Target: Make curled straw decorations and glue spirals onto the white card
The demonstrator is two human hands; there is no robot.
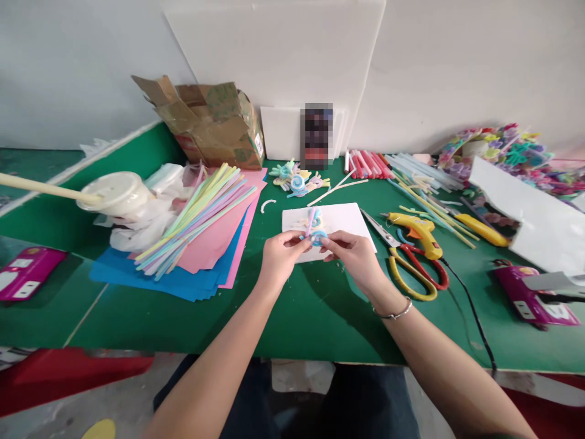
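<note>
Both hands meet over a white board (356, 222) on the green table. Between my left hand (287, 253) and my right hand (354, 255) is a coiled blue pipe cleaner (319, 235), pinched by the fingertips of each. A lilac pipe cleaner piece (311, 221) stands up beside the coil; whether they are joined I cannot tell. Just behind, more pale coiled pieces (316, 213) lie on the board. Past the board sits a cluster of pastel pipe cleaner shapes (297, 183).
Scissors (414, 268) and a yellow glue gun (423, 235) lie to the right, its black cord hanging over the table edge. Pastel pipe cleaners (196, 219) rest on coloured sheets (183, 283) at left. A cardboard box (214, 125) and a phone (317, 135) stand behind.
</note>
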